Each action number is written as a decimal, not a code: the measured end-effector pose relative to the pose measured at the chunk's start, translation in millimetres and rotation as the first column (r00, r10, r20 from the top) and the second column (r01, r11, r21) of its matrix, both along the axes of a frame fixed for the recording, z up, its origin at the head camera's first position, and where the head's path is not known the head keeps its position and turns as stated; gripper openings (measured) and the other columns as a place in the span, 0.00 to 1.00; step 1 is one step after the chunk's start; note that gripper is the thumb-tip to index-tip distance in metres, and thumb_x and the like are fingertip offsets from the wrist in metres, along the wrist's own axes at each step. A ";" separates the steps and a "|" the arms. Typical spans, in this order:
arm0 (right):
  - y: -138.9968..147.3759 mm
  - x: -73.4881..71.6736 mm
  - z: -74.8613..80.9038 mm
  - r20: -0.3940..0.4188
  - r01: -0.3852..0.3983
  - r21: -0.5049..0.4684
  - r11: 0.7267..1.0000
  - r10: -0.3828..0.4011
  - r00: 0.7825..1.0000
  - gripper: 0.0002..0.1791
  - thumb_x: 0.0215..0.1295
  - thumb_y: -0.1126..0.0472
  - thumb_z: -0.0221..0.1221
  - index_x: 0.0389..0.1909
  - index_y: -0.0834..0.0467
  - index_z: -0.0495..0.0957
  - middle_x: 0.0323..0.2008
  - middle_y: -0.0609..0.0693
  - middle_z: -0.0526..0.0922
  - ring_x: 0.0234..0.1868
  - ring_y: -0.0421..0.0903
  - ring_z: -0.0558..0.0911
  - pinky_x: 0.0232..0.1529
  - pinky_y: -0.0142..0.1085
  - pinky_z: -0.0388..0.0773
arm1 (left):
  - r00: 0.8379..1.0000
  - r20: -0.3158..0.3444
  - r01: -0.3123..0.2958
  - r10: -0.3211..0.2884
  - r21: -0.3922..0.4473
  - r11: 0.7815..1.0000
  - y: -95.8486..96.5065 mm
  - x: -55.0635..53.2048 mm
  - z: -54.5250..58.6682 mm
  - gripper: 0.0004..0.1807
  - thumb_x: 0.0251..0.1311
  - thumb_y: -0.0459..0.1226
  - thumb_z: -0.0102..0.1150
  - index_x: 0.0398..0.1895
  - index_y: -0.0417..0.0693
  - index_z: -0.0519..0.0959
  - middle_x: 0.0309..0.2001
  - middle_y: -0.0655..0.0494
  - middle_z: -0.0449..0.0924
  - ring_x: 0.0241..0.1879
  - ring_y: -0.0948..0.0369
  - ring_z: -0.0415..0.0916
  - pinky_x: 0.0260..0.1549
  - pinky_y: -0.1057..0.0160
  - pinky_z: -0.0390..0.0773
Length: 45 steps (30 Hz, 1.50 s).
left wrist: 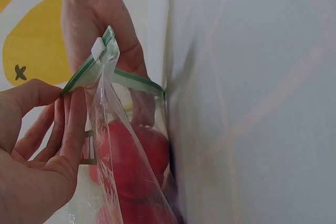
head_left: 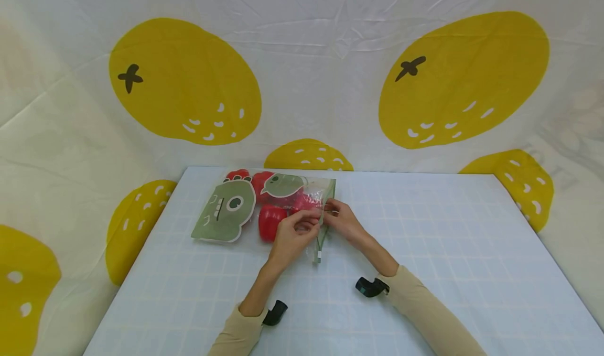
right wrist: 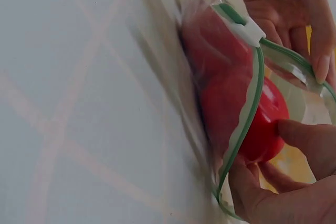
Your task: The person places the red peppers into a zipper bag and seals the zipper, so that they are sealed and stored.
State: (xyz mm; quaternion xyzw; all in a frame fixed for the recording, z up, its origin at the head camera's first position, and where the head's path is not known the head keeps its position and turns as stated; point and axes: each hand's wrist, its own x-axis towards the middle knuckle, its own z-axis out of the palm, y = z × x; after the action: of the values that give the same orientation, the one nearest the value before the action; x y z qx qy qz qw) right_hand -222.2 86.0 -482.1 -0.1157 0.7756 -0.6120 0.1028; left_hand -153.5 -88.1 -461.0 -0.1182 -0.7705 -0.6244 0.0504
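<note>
A clear zip bag (head_left: 222,212) with green cartoon prints lies on its side, holding several red things that look like bell peppers (head_left: 272,223). My left hand (head_left: 293,235) pinches the green zip rim (left wrist: 79,77) between thumb and fingers, keeping the mouth apart. A white slider (right wrist: 254,32) sits on that rim. My right hand (head_left: 346,222) reaches into the mouth from the right. In the right wrist view, its thumb and fingers grip a glossy red bell pepper (right wrist: 268,119) at the opening. Clear film partly covers the other red pieces.
A pale blue checked cloth (head_left: 448,251) covers the table. Behind and beside it hangs a white curtain (head_left: 321,94) with big yellow fruit prints. Black wrist cameras (head_left: 276,312) are strapped near both sleeves.
</note>
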 end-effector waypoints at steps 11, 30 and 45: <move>2.2 -2.5 -0.5 0.024 -0.025 -0.028 0.999 0.026 0.999 0.20 0.70 0.66 0.58 0.59 0.72 0.76 0.54 0.66 0.81 0.49 0.47 0.78 0.46 0.31 0.78 | 1.000 -0.001 0.000 0.000 -0.005 1.000 3.3 1.3 -0.7 0.13 0.63 0.30 0.68 0.51 0.41 0.85 0.43 0.50 0.87 0.41 0.55 0.84 0.44 0.67 0.85; 27.8 8.6 3.0 0.056 -0.085 -0.081 0.993 0.089 0.994 0.23 0.77 0.61 0.56 0.64 0.72 0.72 0.59 0.68 0.78 0.53 0.50 0.84 0.57 0.44 0.82 | 0.999 -0.036 -0.006 0.002 -0.103 0.995 9.8 2.2 -2.6 0.13 0.63 0.28 0.68 0.50 0.39 0.85 0.40 0.49 0.88 0.38 0.55 0.85 0.35 0.71 0.84; 34.6 34.9 3.7 -0.218 0.083 0.210 0.974 -0.036 0.975 0.09 0.73 0.62 0.62 0.47 0.63 0.82 0.40 0.54 0.87 0.42 0.49 0.86 0.46 0.36 0.85 | 0.999 -0.006 -0.032 0.032 -0.281 0.959 2.5 16.8 -4.8 0.08 0.65 0.36 0.68 0.43 0.40 0.86 0.33 0.54 0.86 0.31 0.63 0.78 0.31 0.70 0.80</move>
State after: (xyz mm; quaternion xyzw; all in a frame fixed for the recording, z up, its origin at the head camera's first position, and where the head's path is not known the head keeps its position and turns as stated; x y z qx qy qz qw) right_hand -187.3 120.6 -478.3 -0.1451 0.8477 -0.5102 0.0126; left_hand -136.7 -85.5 -465.8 -0.1120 -0.8531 -0.5076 0.0437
